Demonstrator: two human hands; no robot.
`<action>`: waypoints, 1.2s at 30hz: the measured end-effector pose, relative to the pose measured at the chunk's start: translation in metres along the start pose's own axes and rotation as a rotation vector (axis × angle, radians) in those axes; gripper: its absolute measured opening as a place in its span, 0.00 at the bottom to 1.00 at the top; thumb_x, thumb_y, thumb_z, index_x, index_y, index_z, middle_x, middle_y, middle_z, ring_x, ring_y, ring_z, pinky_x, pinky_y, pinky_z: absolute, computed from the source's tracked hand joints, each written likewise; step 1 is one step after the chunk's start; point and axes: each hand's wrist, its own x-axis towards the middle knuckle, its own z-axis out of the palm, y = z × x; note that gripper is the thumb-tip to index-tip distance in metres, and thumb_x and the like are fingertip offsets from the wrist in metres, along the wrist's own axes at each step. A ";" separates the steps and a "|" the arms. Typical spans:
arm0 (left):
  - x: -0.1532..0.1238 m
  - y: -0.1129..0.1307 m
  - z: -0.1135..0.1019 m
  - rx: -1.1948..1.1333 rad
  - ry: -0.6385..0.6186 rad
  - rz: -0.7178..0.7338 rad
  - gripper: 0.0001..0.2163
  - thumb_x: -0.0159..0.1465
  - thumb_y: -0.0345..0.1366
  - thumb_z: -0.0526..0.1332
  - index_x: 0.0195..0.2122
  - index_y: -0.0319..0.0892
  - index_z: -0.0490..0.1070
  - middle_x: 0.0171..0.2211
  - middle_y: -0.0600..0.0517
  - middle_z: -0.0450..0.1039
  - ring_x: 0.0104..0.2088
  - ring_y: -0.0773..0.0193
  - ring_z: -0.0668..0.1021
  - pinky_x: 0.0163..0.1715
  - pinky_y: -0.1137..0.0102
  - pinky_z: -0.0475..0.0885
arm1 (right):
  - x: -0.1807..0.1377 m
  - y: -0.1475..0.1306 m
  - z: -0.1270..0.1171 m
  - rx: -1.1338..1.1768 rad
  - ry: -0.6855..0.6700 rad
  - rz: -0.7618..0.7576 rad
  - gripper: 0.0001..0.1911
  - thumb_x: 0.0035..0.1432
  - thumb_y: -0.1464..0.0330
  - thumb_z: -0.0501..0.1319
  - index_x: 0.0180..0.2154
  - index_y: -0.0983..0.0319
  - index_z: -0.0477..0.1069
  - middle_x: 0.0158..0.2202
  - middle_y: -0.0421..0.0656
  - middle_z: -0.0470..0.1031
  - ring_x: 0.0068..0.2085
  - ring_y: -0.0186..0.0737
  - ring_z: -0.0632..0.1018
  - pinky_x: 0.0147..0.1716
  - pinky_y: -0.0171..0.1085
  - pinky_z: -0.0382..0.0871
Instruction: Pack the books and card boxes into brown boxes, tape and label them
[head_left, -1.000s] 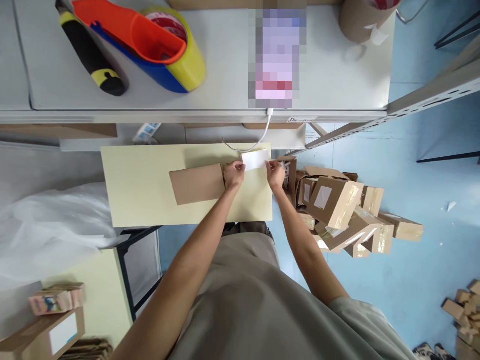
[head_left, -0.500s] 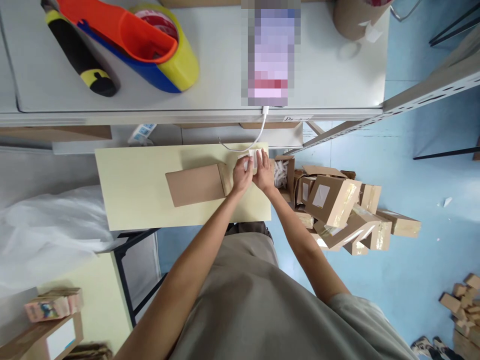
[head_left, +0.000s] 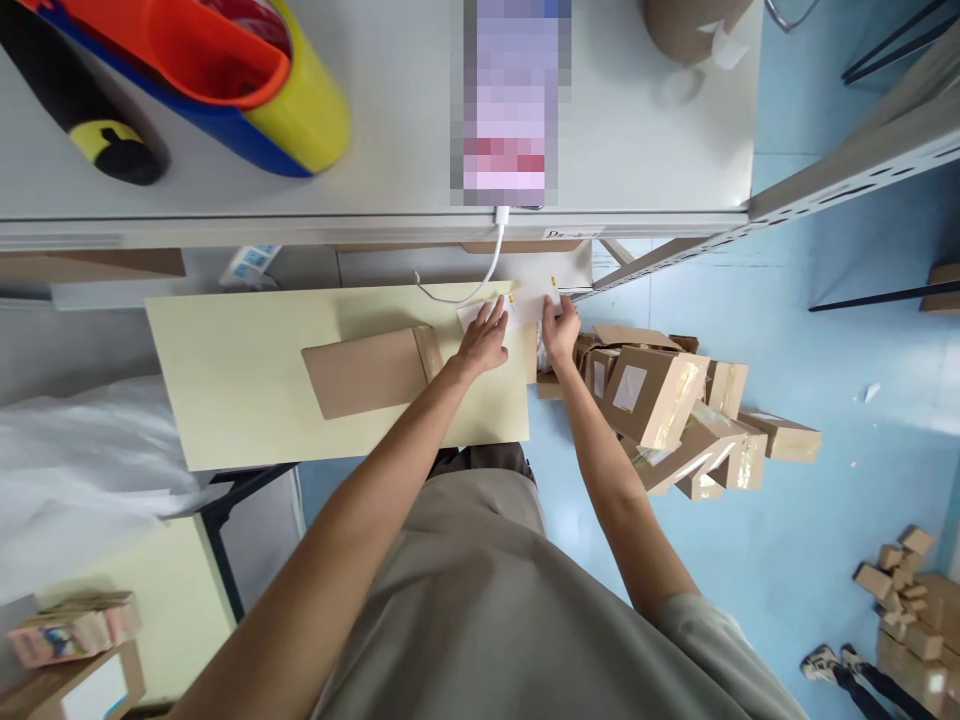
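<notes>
- Carton point(head_left: 364, 375): landmark, lying on the bench point(head_left: 240, 400).
- Right of the carton, near: left grip point(head_left: 484, 338), over the bench.
- Farther right: right grip point(head_left: 559, 325), by the bench's far corner.
- Paper point(head_left: 468, 315): right of the carton and farther back, reaching from beneath the left grip towards the right grip.
- Behind and above the carton: shelf point(head_left: 637, 130). On it, phone point(head_left: 510, 110) behind-right, tape roll point(head_left: 319, 120) behind-left, cutter point(head_left: 82, 110) farther left.
- Cable point(head_left: 498, 250): runs from the phone over the shelf edge, behind-right of the carton.
- Well right of the carton: box pile point(head_left: 652, 395), on the floor point(head_left: 750, 560).
- Left of the carton: plastic sheeting point(head_left: 90, 440); before it, printed bundles point(head_left: 75, 630).
</notes>
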 end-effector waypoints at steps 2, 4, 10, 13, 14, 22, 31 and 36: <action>0.007 0.000 0.000 0.055 -0.065 -0.014 0.49 0.64 0.32 0.68 0.85 0.32 0.48 0.87 0.38 0.29 0.85 0.32 0.41 0.80 0.46 0.57 | 0.001 0.002 -0.001 -0.029 0.005 0.042 0.24 0.78 0.45 0.54 0.39 0.56 0.69 0.34 0.47 0.81 0.39 0.51 0.82 0.44 0.44 0.77; 0.013 0.001 0.000 0.081 -0.105 -0.016 0.53 0.64 0.36 0.70 0.86 0.33 0.43 0.87 0.38 0.27 0.85 0.28 0.38 0.80 0.43 0.56 | 0.000 0.005 -0.002 -0.059 0.006 0.079 0.23 0.79 0.46 0.55 0.37 0.55 0.66 0.32 0.46 0.79 0.38 0.51 0.82 0.43 0.43 0.76; 0.019 -0.001 0.003 0.064 -0.112 -0.006 0.56 0.62 0.41 0.74 0.86 0.41 0.45 0.87 0.42 0.32 0.84 0.23 0.39 0.76 0.39 0.65 | -0.006 0.012 -0.006 -0.096 0.003 0.123 0.20 0.79 0.51 0.55 0.35 0.54 0.65 0.36 0.48 0.82 0.40 0.53 0.83 0.47 0.46 0.78; 0.020 0.000 0.002 0.034 -0.100 -0.009 0.55 0.60 0.41 0.76 0.85 0.43 0.49 0.87 0.42 0.35 0.84 0.22 0.41 0.76 0.39 0.64 | -0.006 0.013 -0.002 -0.080 -0.013 0.126 0.21 0.79 0.49 0.55 0.35 0.54 0.65 0.36 0.48 0.82 0.41 0.53 0.83 0.48 0.47 0.79; 0.020 0.001 0.002 0.027 -0.099 -0.013 0.55 0.60 0.41 0.76 0.85 0.43 0.49 0.87 0.42 0.36 0.84 0.22 0.41 0.77 0.38 0.64 | -0.005 0.013 0.000 -0.079 -0.021 0.126 0.21 0.78 0.48 0.55 0.34 0.53 0.65 0.35 0.47 0.82 0.40 0.52 0.83 0.49 0.47 0.79; 0.024 0.012 -0.004 0.019 -0.173 -0.075 0.56 0.59 0.37 0.76 0.85 0.40 0.49 0.87 0.41 0.30 0.83 0.21 0.36 0.78 0.38 0.62 | 0.004 0.020 -0.040 -0.103 0.237 0.341 0.20 0.77 0.53 0.56 0.31 0.53 0.62 0.31 0.47 0.78 0.39 0.51 0.80 0.46 0.45 0.77; -0.026 0.026 -0.022 -0.376 0.170 -0.110 0.36 0.63 0.31 0.69 0.74 0.36 0.69 0.81 0.33 0.57 0.83 0.36 0.56 0.80 0.45 0.61 | -0.048 -0.029 -0.093 0.262 0.124 0.194 0.30 0.66 0.38 0.64 0.30 0.56 0.66 0.26 0.35 0.68 0.33 0.38 0.70 0.36 0.37 0.69; -0.131 0.032 -0.037 -0.910 0.163 -0.023 0.15 0.68 0.40 0.65 0.52 0.46 0.85 0.59 0.43 0.85 0.64 0.47 0.84 0.68 0.51 0.79 | -0.108 -0.081 -0.109 0.541 0.003 0.253 0.29 0.64 0.40 0.70 0.37 0.61 0.78 0.36 0.42 0.83 0.37 0.41 0.79 0.40 0.39 0.74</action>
